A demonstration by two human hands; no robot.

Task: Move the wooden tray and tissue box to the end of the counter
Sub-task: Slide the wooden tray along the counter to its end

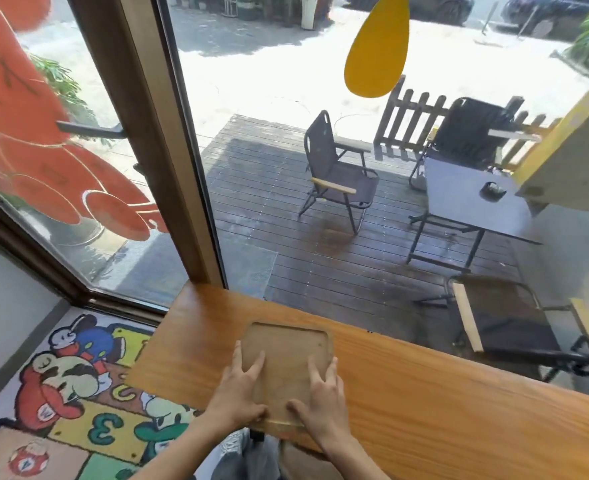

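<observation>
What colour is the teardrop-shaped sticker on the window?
Yellow sticker, plain, clearest in the head view.

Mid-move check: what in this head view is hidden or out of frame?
- Tissue box: nowhere in the head view.
- Wooden tray: near end covered by the left hand and right hand.
- Counter: right stretch cut off by the frame edge.

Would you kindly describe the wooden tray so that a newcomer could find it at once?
Find the long orange-brown wooden counter running under the big window. Near its left end lies the wooden tray, a flat rounded rectangle with a low raised rim, paler and duller than the counter. The left hand and right hand rest on its near edge.
</observation>
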